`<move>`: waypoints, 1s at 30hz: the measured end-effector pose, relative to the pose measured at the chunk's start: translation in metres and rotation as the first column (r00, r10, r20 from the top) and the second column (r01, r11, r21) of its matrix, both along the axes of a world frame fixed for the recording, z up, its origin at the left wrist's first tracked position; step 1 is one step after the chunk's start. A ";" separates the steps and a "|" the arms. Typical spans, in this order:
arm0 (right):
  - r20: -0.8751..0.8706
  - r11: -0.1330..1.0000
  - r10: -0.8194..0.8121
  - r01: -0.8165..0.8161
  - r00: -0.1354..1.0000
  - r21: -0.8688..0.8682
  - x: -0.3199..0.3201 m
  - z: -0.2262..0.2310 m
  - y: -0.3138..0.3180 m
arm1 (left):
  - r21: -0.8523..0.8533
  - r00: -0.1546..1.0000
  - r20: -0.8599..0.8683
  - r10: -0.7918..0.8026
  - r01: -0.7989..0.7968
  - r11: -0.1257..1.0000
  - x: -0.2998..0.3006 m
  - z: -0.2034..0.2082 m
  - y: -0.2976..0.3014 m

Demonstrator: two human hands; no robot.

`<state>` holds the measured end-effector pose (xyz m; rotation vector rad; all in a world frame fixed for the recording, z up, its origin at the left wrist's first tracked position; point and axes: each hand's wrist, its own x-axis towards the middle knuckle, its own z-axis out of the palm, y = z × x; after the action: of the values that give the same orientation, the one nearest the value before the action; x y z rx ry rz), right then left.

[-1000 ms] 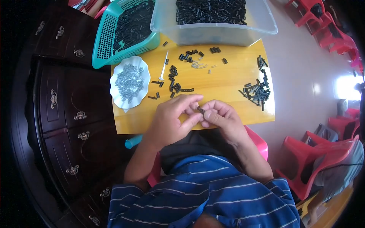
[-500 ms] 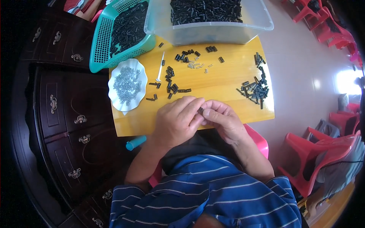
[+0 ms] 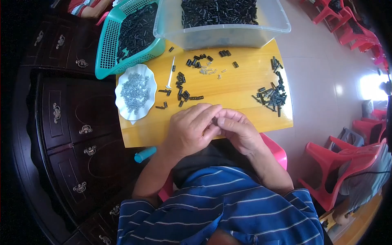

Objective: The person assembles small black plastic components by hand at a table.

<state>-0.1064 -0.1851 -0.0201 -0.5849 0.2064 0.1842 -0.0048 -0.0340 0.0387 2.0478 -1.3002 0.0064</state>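
Above the near edge of the yellow table (image 3: 151, 132), my two hands meet fingertip to fingertip. My left hand (image 3: 192, 126) and my right hand (image 3: 241, 130) are both closed on a small black plastic part (image 3: 215, 121), mostly hidden by the fingers. Just beyond lie loose black plastic parts (image 3: 184, 95), some short and blocky, some thin. Small metal springs (image 3: 209, 71) are scattered behind them. More springs fill a white scalloped dish (image 3: 119, 98) at the left. A pile of black parts (image 3: 274, 97) lies by the right edge.
A green plastic basket (image 3: 107, 53) and a translucent bin (image 3: 224, 36), both holding many black parts, stand at the back. A thin white tool (image 3: 171, 72) lies near the dish. Dark drawers (image 3: 61, 110) rise at the left; red chairs (image 3: 326, 171) stand on the right. Another person's arm (image 3: 96, 9) shows at top left.
My hands keep nearly the same pose, and the black part shows a little less between the fingers. The view has shifted slightly. At top left, the other person's arm has come further into view.
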 end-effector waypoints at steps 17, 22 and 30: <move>-0.009 0.999 0.021 -0.021 1.000 0.049 0.002 0.003 -0.001 | -0.023 0.985 -0.172 -0.029 0.025 0.999 0.001 0.004 -0.001; -0.046 0.998 0.008 -0.005 0.999 0.063 0.000 0.001 0.000 | 0.035 0.999 -0.038 -0.010 0.011 0.999 0.000 0.006 -0.003; -0.105 0.998 -0.034 0.039 0.994 0.044 0.000 0.002 0.001 | 0.052 0.992 0.121 -0.028 0.022 0.998 0.001 0.001 -0.003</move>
<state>-0.1061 -0.1840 -0.0180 -0.5263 0.3128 0.1841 -0.0035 -0.0367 0.0397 2.1011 -1.4136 0.0890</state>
